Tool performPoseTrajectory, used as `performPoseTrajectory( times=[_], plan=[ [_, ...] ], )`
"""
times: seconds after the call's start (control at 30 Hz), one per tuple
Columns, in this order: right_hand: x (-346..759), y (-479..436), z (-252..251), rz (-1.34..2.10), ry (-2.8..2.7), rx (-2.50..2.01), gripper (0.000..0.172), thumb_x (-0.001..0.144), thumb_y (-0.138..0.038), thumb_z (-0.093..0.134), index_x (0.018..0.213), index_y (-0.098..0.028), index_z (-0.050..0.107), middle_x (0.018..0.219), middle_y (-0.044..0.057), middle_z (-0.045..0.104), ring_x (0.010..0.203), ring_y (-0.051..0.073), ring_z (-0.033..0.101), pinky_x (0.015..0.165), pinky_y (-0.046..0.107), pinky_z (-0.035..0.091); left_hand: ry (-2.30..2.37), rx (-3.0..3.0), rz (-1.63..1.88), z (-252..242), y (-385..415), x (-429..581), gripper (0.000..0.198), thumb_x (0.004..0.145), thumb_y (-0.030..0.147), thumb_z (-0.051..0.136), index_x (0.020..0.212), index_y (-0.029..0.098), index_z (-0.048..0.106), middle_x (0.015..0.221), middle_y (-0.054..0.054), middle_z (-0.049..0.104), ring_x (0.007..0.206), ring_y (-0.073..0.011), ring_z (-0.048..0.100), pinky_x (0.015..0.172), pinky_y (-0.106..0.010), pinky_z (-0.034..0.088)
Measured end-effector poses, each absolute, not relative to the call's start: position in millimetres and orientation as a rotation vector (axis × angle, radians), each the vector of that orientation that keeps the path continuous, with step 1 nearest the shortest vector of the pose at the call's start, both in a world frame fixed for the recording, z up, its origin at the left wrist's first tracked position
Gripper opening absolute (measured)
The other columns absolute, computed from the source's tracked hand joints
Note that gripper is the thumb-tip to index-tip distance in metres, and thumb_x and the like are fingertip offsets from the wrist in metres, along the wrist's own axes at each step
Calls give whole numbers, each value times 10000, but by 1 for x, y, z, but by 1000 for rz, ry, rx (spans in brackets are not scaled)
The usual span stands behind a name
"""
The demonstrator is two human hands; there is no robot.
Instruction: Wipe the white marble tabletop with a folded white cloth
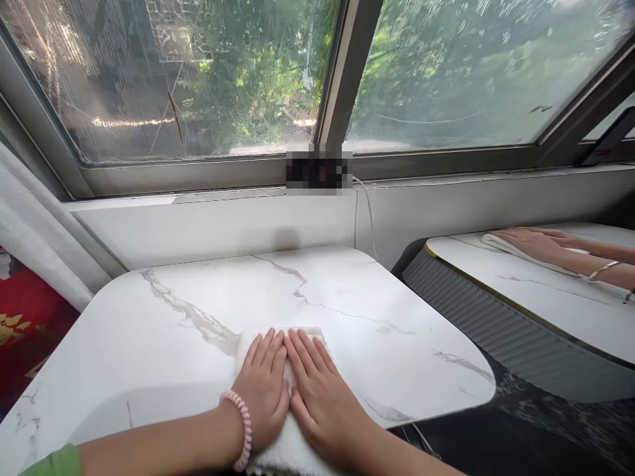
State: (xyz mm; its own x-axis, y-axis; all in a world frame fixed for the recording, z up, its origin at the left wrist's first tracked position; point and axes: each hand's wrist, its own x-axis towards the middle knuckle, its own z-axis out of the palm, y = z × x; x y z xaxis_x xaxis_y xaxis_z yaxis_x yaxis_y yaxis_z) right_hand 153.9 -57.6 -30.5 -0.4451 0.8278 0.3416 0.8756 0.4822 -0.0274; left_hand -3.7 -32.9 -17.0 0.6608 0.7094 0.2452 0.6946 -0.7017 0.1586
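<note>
A white fluffy cloth (282, 449) lies on the white marble-patterned table (173, 344), near its front edge. My left hand (262, 387) rests flat on the cloth, fingers stretched forward, with a pink coiled band (244, 430) round the wrist. Beside it my right hand (322, 396) also presses flat on the cloth, its fingers extended. The two hands nearly touch along their index fingers and thumbs. Much of the cloth is hidden under the palms.
At the right, another person's hands (540, 248) lie on a folded cloth (510, 248) on a second marble-patterned table (546, 291). Windows (248, 79) and a white ledge (223, 225) stand behind. A white curtain (40, 225) and red fabric (30, 317) are at left.
</note>
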Motion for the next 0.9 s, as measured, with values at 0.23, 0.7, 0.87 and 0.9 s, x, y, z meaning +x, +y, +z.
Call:
performPoseTrajectory(
  times=[0.23,0.7,0.87,0.9],
  plan=[
    [144,43,-21,8,-2384,-1682,583,897,-274,279,1428,-36,317,1487,156,290,1388,291,218,1119,554,164,1389,2715,439,-13,68,1,455,912,222,315,1333,94,433,1417,-103,434,1338,-217,334,1139,-434,210],
    [166,197,-19,-32,-2380,-1526,477,892,-191,310,1318,-16,435,1383,176,445,1277,229,369,1083,362,235,1582,2681,484,-13,213,28,354,887,190,363,1208,131,497,1298,-100,534,1218,-214,445,1102,-358,219],
    [169,192,-21,-55,-2394,-1532,486,903,-200,300,1335,-13,420,1414,176,409,1308,240,334,1097,381,217,1595,2667,481,-14,206,30,371,902,199,346,1240,117,476,1376,-109,472,1294,-210,373,1126,-385,173],
    [170,188,-22,-59,-2405,-1532,493,906,-204,297,1345,-11,411,1425,175,397,1319,241,323,1103,384,211,1599,2665,475,-15,201,30,379,905,204,342,1249,111,471,1388,-113,460,1306,-211,359,1130,-393,163]
  ],
)
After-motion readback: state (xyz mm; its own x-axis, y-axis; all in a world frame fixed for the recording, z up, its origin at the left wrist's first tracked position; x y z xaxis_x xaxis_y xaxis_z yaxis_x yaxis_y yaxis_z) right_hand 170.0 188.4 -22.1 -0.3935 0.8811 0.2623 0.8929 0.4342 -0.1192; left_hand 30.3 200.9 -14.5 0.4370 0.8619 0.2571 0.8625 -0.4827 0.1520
